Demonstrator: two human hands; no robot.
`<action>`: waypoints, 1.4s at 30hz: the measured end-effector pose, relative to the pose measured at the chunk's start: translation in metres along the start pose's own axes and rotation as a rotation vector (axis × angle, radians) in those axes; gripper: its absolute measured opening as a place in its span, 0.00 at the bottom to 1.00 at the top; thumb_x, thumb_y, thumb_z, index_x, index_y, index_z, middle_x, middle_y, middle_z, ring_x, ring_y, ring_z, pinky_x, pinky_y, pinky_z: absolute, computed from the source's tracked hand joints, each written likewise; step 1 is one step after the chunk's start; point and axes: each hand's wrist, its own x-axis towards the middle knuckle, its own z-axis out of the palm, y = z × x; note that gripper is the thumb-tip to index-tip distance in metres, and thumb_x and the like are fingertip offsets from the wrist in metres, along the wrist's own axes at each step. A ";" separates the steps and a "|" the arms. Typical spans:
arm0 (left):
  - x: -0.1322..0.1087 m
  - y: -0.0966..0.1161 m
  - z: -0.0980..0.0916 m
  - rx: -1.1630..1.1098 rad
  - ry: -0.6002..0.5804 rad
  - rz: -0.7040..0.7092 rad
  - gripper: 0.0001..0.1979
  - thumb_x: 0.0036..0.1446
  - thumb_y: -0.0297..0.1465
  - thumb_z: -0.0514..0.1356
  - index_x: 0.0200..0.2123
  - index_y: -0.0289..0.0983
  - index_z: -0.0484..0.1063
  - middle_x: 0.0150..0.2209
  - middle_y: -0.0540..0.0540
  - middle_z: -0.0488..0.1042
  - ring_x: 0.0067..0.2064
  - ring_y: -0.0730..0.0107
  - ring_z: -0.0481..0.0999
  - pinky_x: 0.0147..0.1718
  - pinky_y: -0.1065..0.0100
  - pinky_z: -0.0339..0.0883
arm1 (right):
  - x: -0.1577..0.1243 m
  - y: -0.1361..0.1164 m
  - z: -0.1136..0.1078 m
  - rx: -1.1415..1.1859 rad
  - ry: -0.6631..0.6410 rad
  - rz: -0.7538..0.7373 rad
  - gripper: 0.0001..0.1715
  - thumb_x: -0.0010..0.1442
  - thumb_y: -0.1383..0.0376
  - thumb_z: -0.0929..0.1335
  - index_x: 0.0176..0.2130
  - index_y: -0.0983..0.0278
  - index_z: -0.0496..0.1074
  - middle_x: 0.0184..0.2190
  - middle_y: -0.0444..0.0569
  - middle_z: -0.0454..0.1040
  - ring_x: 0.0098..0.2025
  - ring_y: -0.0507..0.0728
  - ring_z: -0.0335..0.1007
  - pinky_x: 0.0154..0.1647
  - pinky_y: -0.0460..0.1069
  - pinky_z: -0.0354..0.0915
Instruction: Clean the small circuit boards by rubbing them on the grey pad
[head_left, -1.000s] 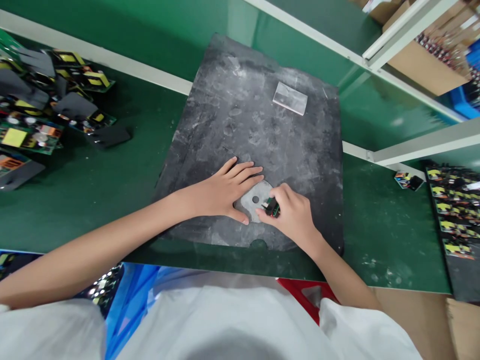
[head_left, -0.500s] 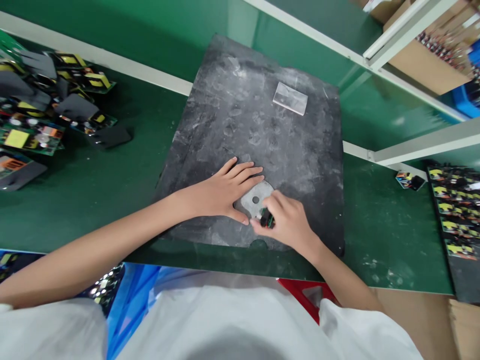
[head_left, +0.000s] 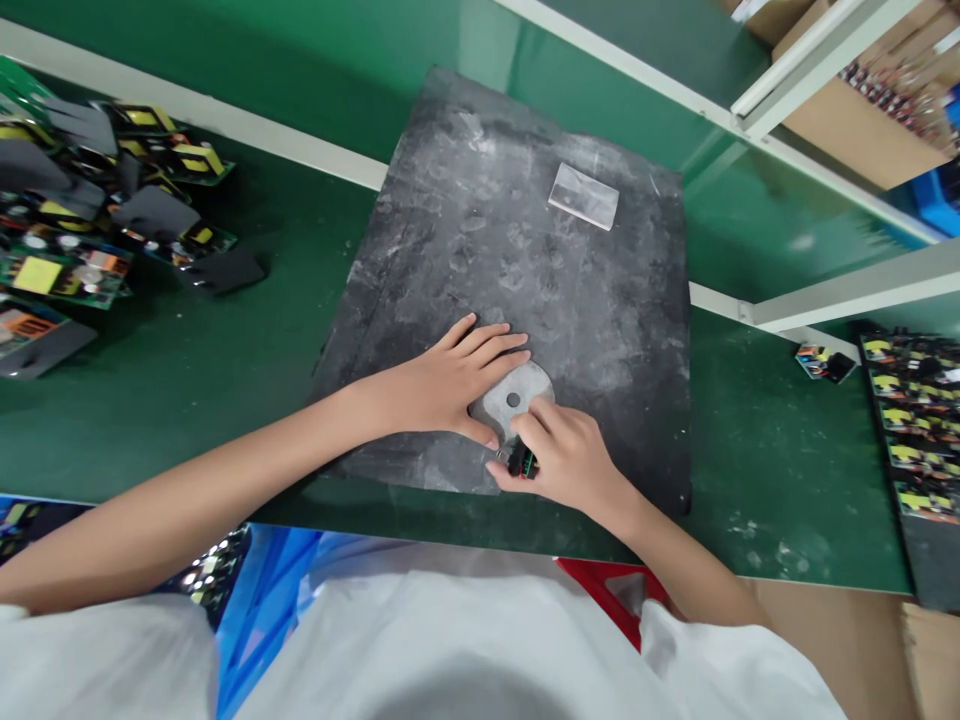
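My left hand (head_left: 442,385) lies flat with its fingers spread on a dark grey mat (head_left: 525,200), its fingertips on the edge of a round grey disc (head_left: 517,392) with a small hole in its middle. My right hand (head_left: 566,455) is closed on a small dark part with green and red on it (head_left: 523,462), held at the disc's near edge. Its fingers cover most of the part.
A small clear plastic piece (head_left: 583,197) lies at the far side of the mat. A heap of circuit boards (head_left: 90,210) and black parts sits at the left. Rows of boards (head_left: 911,420) fill a tray at the right. A white shelf frame (head_left: 825,290) crosses the back right.
My right hand has slid the small part toward me and to the left, from the disc's right side to its near edge. My left hand has stayed put.
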 end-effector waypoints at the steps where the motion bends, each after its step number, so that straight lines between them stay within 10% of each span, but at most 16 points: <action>1: 0.000 0.000 0.000 -0.003 -0.005 -0.003 0.49 0.54 0.59 0.56 0.68 0.33 0.49 0.69 0.37 0.47 0.69 0.43 0.44 0.66 0.44 0.30 | -0.001 -0.001 0.000 0.018 -0.001 0.008 0.17 0.61 0.53 0.64 0.29 0.62 0.62 0.23 0.41 0.61 0.23 0.49 0.57 0.23 0.45 0.52; 42: 0.001 0.001 0.003 -0.011 0.052 0.005 0.48 0.56 0.58 0.54 0.69 0.32 0.47 0.69 0.37 0.50 0.69 0.44 0.47 0.66 0.46 0.32 | -0.001 0.005 -0.001 0.037 -0.026 0.003 0.15 0.61 0.54 0.64 0.31 0.62 0.63 0.25 0.42 0.61 0.24 0.50 0.58 0.23 0.45 0.53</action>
